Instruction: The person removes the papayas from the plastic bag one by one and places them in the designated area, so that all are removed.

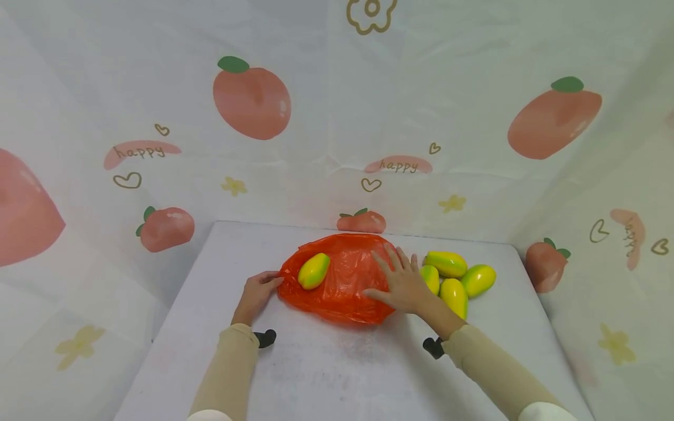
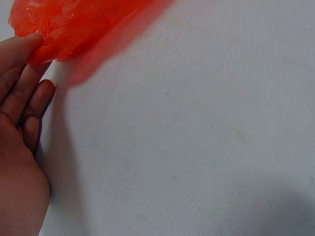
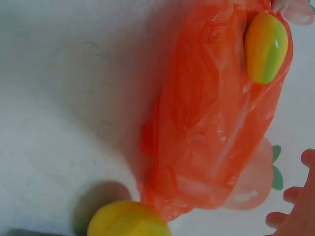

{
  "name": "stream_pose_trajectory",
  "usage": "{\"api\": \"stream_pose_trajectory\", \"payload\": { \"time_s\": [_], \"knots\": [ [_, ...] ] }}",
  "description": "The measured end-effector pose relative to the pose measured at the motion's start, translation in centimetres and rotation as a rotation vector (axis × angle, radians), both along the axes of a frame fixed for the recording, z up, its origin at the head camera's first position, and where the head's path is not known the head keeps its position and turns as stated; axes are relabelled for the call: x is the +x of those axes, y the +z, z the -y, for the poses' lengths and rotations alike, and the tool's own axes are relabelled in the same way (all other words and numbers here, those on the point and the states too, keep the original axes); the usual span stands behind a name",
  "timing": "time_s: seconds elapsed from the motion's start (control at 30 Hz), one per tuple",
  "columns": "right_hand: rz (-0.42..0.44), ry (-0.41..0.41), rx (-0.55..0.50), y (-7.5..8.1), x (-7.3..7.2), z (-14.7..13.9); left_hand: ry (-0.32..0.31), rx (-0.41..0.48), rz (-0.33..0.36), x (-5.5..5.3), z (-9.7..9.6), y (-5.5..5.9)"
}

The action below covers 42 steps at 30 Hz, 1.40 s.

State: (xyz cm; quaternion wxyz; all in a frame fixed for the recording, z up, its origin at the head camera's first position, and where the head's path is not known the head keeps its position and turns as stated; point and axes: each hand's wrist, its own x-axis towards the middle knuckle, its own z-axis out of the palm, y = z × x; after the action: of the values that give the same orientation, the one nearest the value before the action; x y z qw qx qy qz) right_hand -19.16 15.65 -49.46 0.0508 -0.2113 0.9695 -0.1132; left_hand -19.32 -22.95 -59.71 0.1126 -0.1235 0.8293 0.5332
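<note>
A red plastic bag (image 1: 353,278) lies spread on the white table. My left hand (image 1: 256,295) pinches its left edge between thumb and fingers; the left wrist view shows the thumb on the thin red film (image 2: 74,29). One yellow-green mango (image 1: 313,271) rests at the bag's left part, near that hand; I cannot tell whether it lies on the bag or just inside its mouth. Above the bag's right end my right hand (image 1: 408,286) is spread, fingers apart, holding nothing. In the right wrist view its fingertips (image 3: 290,194) show at the right edge, apart from the bag.
Several more mangoes (image 1: 478,280) sit in a group right of the bag, partly behind my right hand. The white table (image 1: 337,374) is bounded at the back and sides by a hanging cloth (image 1: 326,105) printed with peaches.
</note>
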Motion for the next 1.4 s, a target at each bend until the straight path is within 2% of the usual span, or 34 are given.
{"api": "stream_pose_trajectory", "payload": {
  "time_s": [0.3,0.73,1.07,1.4],
  "knots": [
    [0.037,0.077,0.013,-0.3,-1.0,1.4,-0.002,0.006,0.009,0.0,0.0,0.1],
    [0.013,0.189,0.051,0.1,-2.5,4.4,-0.001,-0.001,0.009,0.1,0.1,0.4],
    [0.071,0.194,0.057,0.1,-3.4,6.5,0.004,0.006,0.02,0.2,-0.1,0.5],
    [0.125,0.251,0.033,0.1,-4.0,8.7,0.012,0.016,0.007,0.1,-0.1,0.3]
  ]
}}
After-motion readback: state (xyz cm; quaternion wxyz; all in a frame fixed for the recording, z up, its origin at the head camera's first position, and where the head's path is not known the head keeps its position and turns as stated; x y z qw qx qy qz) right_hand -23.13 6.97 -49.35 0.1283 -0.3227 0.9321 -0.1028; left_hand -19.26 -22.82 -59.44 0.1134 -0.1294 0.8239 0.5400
